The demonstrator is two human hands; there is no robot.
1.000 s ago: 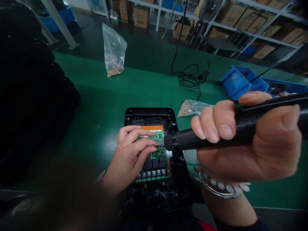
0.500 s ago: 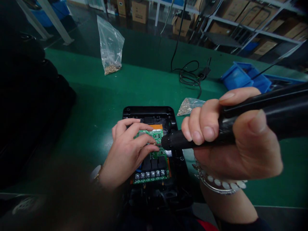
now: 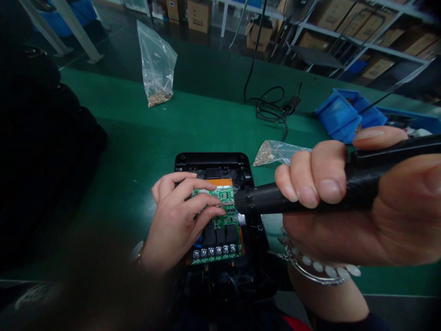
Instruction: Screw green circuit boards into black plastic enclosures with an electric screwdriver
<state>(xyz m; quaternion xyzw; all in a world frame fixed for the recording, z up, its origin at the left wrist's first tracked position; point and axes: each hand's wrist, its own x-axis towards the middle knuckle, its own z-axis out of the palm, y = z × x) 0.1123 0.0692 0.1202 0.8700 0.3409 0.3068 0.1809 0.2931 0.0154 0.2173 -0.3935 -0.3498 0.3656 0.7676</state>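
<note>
My right hand [image 3: 330, 197] is wrapped round a black electric screwdriver [image 3: 265, 198], which points left over the board. Its thin bit reaches the fingertips of my left hand [image 3: 186, 216]. There thumb and forefinger are pinched on a tiny brass-coloured screw [image 3: 217, 206], mostly hidden by the fingers; the other fingers are bent over the board. Below both hands is a green circuit board [image 3: 225, 220] with a row of screw terminals [image 3: 211, 251] along its near edge. It sits inside a black plastic housing [image 3: 213, 158] on the green bench.
A clear bag of small brass-coloured parts [image 3: 158, 69] stands at the back left, and another small-parts bag [image 3: 270, 153] lies just beyond the screwdriver. A coiled black cable [image 3: 272, 108] and blue bins [image 3: 344, 115] are further back. Dark fabric [image 3: 51, 147] fills the left side.
My right hand and the screwdriver have shifted right and nearer the camera, so more of the bit shows. My left hand has moved slightly left, keeping its pinch.
</note>
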